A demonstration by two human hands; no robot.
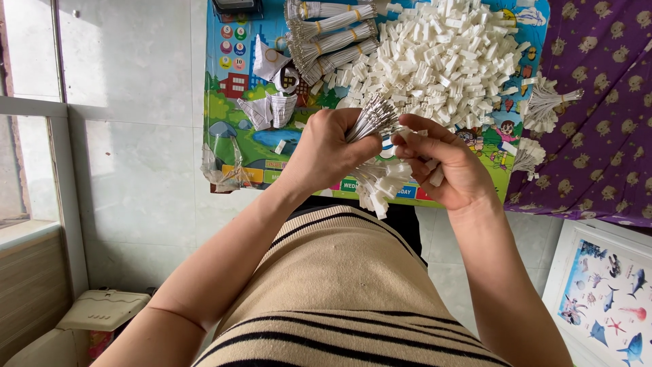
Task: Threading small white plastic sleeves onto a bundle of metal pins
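My left hand [331,151] grips a bundle of thin white wires [372,117], their metal tips fanned up and to the right. White plastic connectors [382,186] hang on the wires' lower ends below the fist. My right hand [445,163] touches the wire tips with thumb and forefinger and holds a small white connector [435,178] among its fingers. Both hands hover over the near edge of a colourful cartoon-printed table [238,146]. A large heap of loose white connectors [441,58] lies on the table just beyond my hands.
Tied wire bundles [333,37] lie at the table's far middle, folded white paper pieces [270,109] to their left. More finished wire bunches [550,102] rest at the right edge by a purple patterned cloth [604,102]. A sea-animal poster [604,306] leans at lower right.
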